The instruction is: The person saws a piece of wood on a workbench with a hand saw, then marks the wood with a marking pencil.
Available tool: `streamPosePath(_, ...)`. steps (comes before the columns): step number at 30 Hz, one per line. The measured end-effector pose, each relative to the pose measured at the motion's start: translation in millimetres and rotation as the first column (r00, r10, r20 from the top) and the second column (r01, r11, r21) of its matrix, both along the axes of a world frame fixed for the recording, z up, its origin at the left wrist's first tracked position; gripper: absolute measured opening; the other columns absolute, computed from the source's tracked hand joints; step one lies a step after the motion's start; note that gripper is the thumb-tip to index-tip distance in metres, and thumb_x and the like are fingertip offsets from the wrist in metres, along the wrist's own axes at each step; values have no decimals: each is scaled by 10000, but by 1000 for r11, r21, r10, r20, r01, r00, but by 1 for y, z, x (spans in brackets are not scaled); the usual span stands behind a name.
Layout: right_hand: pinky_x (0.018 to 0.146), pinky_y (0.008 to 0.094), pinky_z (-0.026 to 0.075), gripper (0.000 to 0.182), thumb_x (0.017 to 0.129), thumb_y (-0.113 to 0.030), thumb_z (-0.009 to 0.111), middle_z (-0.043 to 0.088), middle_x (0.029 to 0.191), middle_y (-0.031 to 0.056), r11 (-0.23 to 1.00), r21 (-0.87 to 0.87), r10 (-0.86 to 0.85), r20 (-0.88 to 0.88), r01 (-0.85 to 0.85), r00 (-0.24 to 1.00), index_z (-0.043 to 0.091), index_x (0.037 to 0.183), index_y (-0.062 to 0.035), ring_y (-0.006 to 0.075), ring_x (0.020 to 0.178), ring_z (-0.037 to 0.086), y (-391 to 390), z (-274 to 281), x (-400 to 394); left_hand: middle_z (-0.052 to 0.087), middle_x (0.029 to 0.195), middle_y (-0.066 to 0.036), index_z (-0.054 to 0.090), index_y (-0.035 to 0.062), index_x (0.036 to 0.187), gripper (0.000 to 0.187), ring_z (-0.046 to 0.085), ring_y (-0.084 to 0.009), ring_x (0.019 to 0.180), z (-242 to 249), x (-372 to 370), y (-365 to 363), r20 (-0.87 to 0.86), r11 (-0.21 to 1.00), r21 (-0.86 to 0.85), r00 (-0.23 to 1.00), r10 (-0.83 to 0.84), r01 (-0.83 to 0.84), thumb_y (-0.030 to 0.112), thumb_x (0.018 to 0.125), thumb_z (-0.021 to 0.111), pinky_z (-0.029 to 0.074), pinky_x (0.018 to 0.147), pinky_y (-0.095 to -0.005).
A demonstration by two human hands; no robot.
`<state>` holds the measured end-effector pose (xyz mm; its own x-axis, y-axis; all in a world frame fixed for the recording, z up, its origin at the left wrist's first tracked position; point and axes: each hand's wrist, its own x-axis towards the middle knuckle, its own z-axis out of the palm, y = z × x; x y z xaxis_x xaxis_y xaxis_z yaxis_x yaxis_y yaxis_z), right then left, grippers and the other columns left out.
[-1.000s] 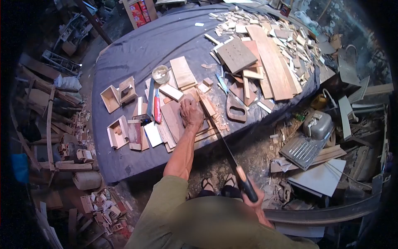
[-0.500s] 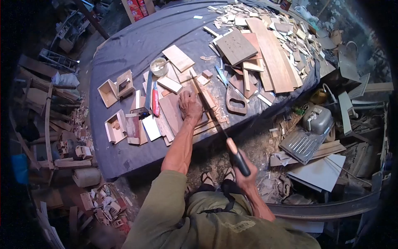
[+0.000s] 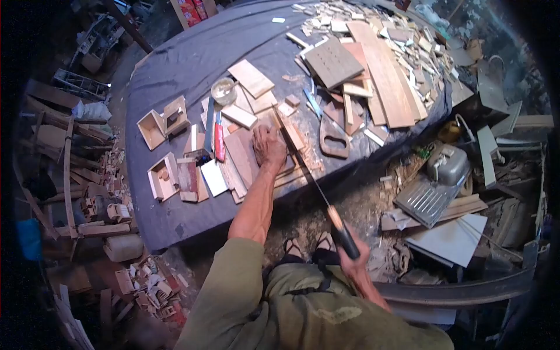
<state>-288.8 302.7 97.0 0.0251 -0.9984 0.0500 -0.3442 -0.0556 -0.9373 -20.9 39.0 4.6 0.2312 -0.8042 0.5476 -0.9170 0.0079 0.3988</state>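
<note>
My right hand (image 3: 356,256) is wrapped round the black and wooden handle of a handsaw (image 3: 340,226). Its long thin blade runs up and away to the wood at the table's front edge, beside my left hand. Curled fingers of my left hand (image 3: 269,146) press down on a brown wooden block (image 3: 286,165), mostly hidden beneath the palm. Along the blade lies a narrow light wood strip (image 3: 291,132), with shavings near it. A second handsaw (image 3: 334,142) with a wooden grip rests to the right.
On the cloth-covered table (image 3: 175,70) are small open wooden boxes (image 3: 164,177), a red-handled tool (image 3: 219,140), a glass jar (image 3: 224,91) and loose boards. Offcuts (image 3: 426,64) pile up at the far right. A metal sink (image 3: 431,186) sits on scrap to the right.
My right hand and the saw have drawn back toward my body, down and slightly right. My left hand stays in place on the wood.
</note>
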Motion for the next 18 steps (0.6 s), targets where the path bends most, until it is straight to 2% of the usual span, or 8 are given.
streamPosePath(2, 769, 285, 524, 572, 782, 19, 616, 721, 1004, 201, 999, -47, 2, -16, -3, 1000, 591, 1351, -34, 148, 905, 698, 27, 5, -18, 563, 975, -134, 687, 54, 929, 161, 526, -328, 1008, 3, -1, -4, -32, 1000, -1, 999, 13, -13, 97, 810, 588, 433, 871, -448)
streamPosePath(6, 705, 267, 500, 593, 783, 12, 656, 689, 900, 160, 1000, -18, 14, -9, -14, 1000, 578, 1366, -56, 143, 767, 640, -14, 0, 6, 563, 972, -133, 696, 53, 932, 170, 527, -329, 1010, -4, 3, -10, -17, 1000, -5, 1000, -9, 9, 93, 807, 588, 435, 867, -452)
streamPosePath(7, 821, 271, 501, 534, 784, 63, 637, 685, 975, 99, 995, 91, -30, 32, 27, 999, 596, 1312, -4, 108, 894, 615, -27, -4, 18, 562, 970, -132, 698, 52, 933, 171, 526, -329, 1010, -6, 5, -12, -5, 1000, 8, 1000, 1, -1, 94, 805, 591, 435, 865, -452)
streamPosePath(9, 851, 280, 499, 544, 786, 72, 632, 692, 1025, 122, 979, 205, 5, 46, -15, 999, 586, 1323, 4, 127, 937, 630, -25, -2, 16, 561, 970, -131, 697, 50, 923, 163, 525, -331, 1009, -6, 6, -12, 9, 1000, 11, 1000, 14, -14, 95, 803, 596, 436, 862, -454)
streamPosePath(12, 764, 269, 510, 603, 776, 35, 620, 721, 1039, 192, 997, -79, 3, -31, -5, 1000, 571, 1372, -39, 164, 908, 700, 27, -4, -17, 561, 971, -132, 691, 46, 904, 147, 525, -332, 1010, 0, -1, -8, -9, 1000, -11, 1000, 12, -12, 100, 801, 602, 436, 861, -455)
streamPosePath(13, 795, 279, 514, 603, 769, 43, 616, 714, 1124, 209, 1000, 6, 12, 28, -12, 1000, 573, 1367, -24, 186, 991, 710, 39, -2, -24, 561, 971, -133, 691, 47, 905, 147, 525, -332, 1012, 2, 0, -6, -14, 1000, -13, 1000, 12, -12, 102, 800, 604, 436, 862, -455)
streamPosePath(17, 789, 272, 508, 623, 760, 34, 629, 718, 1070, 179, 999, 47, -6, 30, 4, 1000, 571, 1374, -50, 132, 900, 667, -8, -1, 2, 559, 968, -128, 691, 57, 933, 158, 526, -328, 1014, -1, 1, -5, -8, 1000, -11, 1000, 10, -10, 122, 814, 611, 437, 863, -456)
streamPosePath(18, 744, 262, 493, 627, 764, 28, 644, 702, 976, 154, 998, 67, -7, 52, 3, 999, 564, 1379, -62, 112, 826, 622, -18, -5, 5, 558, 968, -128, 693, 60, 949, 168, 526, -328, 1013, -1, 3, -5, 9, 1000, 2, 1000, 1, -1, 124, 817, 611, 437, 862, -456)
